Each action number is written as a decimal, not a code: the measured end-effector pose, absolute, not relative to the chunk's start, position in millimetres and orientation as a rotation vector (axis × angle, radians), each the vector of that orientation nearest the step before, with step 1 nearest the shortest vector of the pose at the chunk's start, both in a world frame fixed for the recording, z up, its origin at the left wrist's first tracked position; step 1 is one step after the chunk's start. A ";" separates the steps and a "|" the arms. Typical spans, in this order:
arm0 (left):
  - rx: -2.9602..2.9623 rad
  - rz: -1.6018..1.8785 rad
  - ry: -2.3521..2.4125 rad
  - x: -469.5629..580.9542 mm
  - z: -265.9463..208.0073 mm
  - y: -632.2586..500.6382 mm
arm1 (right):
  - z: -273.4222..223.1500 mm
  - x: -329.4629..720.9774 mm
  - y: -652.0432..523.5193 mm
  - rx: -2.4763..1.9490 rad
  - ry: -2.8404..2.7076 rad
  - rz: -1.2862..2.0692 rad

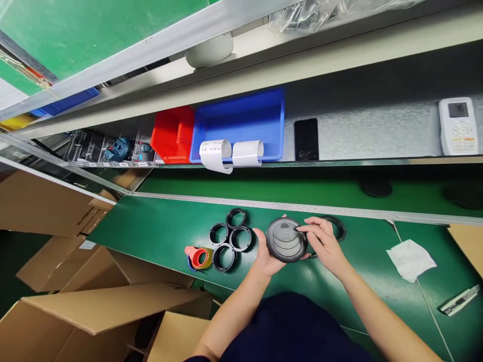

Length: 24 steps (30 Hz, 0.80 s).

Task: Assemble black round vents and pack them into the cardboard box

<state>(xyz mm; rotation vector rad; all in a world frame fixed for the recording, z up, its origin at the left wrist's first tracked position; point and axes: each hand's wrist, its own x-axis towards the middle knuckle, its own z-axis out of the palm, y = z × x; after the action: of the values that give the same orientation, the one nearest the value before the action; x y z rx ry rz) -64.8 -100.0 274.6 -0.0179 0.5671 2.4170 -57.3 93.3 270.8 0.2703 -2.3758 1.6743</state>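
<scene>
Cupping round black device [286, 241] from below: left hand [266, 256] clasping it above green bench [151, 226], thumb at device's left edge. Right hand [327, 247] bent over device's right side, fingertips touching upper face; pinching or only resting, cannot tell from here. Left of device: four black rings [230, 238] clustered, then red ring piece [193, 255]. Right of device, behind right hand: another black ring [342, 230], partly hidden. Farther right: white sheet [411, 260].

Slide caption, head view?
Left hand holds a round dark device, right hand touching it; black rings lie on the green bench.
</scene>
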 end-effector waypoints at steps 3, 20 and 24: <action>0.005 2.399 0.550 -47.2 279.2 -99.3 | 279.3 -47.7 90.9 0.480 -2.452 1.453; -0.161 2.298 0.562 -1.8 293.8 -79.9 | 286.6 -2.0 98.2 0.295 -2.288 2.060; -0.175 2.279 0.524 -1.9 293.4 -77.9 | 279.3 6.1 102.9 0.255 -2.319 2.035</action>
<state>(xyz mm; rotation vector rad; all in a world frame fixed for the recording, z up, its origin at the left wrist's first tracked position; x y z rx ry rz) -1.9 -77.9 293.4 -0.1751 0.5239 2.2793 6.1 102.9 279.3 0.2549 -2.3187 2.0346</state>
